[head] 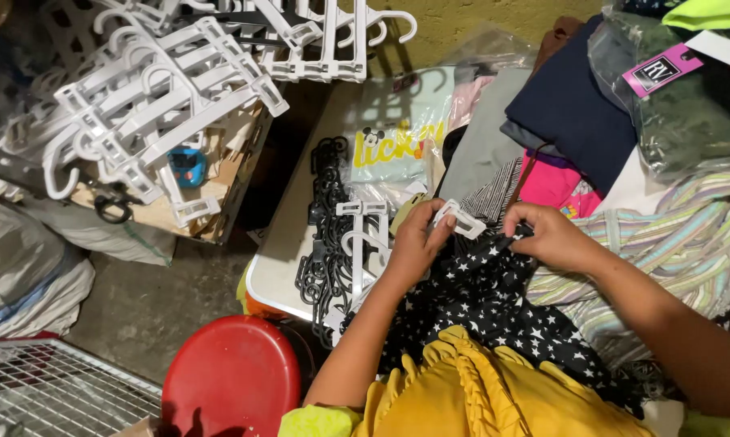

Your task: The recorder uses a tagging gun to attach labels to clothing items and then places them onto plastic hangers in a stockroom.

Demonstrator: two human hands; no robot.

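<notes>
My left hand (416,240) grips a white plastic clip hanger (460,218) at one end. My right hand (545,235) pinches the edge of a black garment with white stars (494,303) right beside the hanger's other end. The star garment lies over my lap and the table edge. Below it bunches a mustard-yellow ruffled cloth (478,392). Two more white hangers (363,235) lie just left of my left hand, on a row of black hangers (324,235).
A cardboard box piled with white hangers (162,105) stands at the upper left. Bagged and folded clothes, among them a navy piece (571,109) and a striped one (680,243), cover the white table (272,267). A red stool (231,376) and a wire rack (49,392) sit at the lower left.
</notes>
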